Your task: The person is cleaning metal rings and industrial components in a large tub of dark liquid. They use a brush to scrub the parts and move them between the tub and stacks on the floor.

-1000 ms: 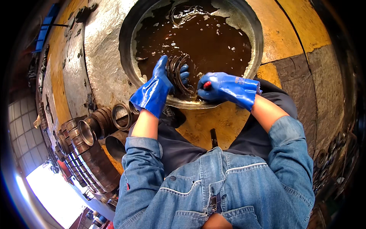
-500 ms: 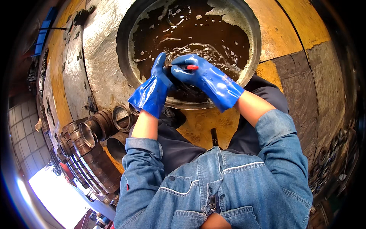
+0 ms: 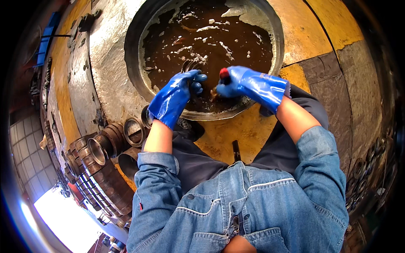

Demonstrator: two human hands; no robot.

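Both my hands wear wet blue rubber gloves over a wide round metal basin [image 3: 134, 63] of dark brown liquid [image 3: 202, 46]. My left hand [image 3: 177, 90] is closed at the basin's near left side, around a dark metal ring [image 3: 190, 65] whose curved, shiny edge shows above the fingers. The rest of the ring is hidden by the glove and the liquid. To its right, my right hand [image 3: 244, 82] grips a red-handled brush [image 3: 224, 74]. The handle's red end sticks up by the thumb. A tan, bristle-like tip [image 3: 214, 93] shows below the fingers, partly hidden.
Several metal rings and cylinders [image 3: 99, 149] stand to the left of my legs. A dark upright rod [image 3: 236, 150] stands between my knees. Worn yellow and grey plates [image 3: 310, 31] cover the floor. More metal parts [image 3: 363, 177] lie at the far right.
My hands have moved apart; the right went right with the brush, and its red end now points up. My left fingers have curled inward. Splashing in the liquid has eased.
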